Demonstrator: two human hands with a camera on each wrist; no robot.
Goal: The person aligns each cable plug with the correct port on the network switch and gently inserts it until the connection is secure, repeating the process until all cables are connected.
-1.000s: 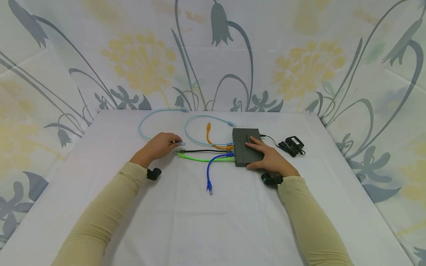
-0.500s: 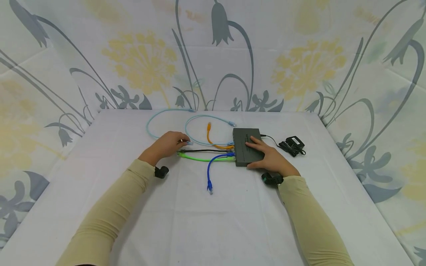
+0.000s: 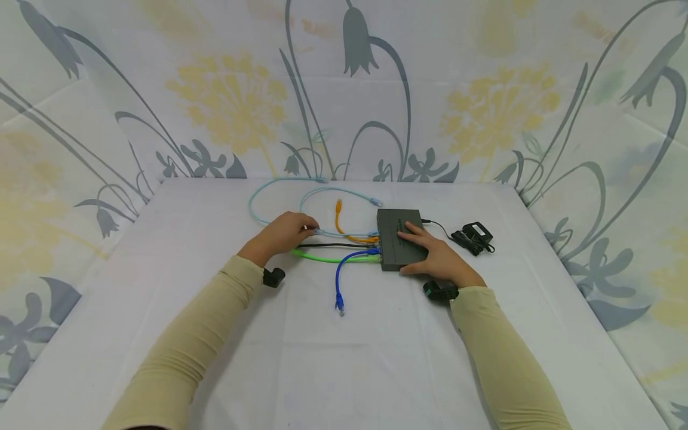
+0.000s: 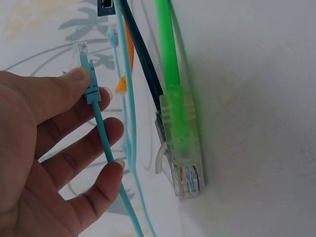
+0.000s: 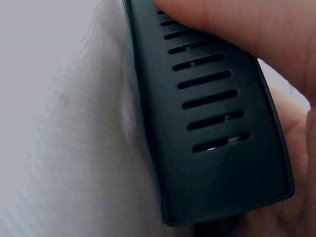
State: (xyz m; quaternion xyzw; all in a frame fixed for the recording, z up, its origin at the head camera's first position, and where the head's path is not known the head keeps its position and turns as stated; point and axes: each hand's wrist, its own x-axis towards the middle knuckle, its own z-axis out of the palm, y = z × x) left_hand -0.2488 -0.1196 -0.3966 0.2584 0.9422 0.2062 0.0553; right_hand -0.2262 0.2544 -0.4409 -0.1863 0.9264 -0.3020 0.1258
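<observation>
In the head view my left hand [image 3: 276, 233] is just left of the cables, holding a light blue Ethernet cable [image 3: 252, 206] whose rest loops back on the table. The left wrist view shows thumb and index finger pinching its plug [image 4: 90, 81], clear tip pointing away from the palm. My right hand [image 3: 438, 257] grips a dark grey network switch [image 3: 391, 251], fingers across its top and thumb against the slotted near side [image 5: 207, 94]. Another light blue cable [image 3: 344, 189], plus orange [image 3: 337, 218], black [image 3: 335, 244], blue [image 3: 338, 278] and green [image 3: 322, 259] ones, run from the switch's left side.
A black power adapter [image 3: 476, 232] with bundled cord lies right of the switch, its lead joined to the switch's right side. White cloth covers the table [image 3: 344, 370]. A flower-patterned curtain [image 3: 344, 119] stands behind and at both sides.
My left hand has moved right toward the switch, carrying the light blue plug and drawing its loop along. The right hand has stayed on the switch.
</observation>
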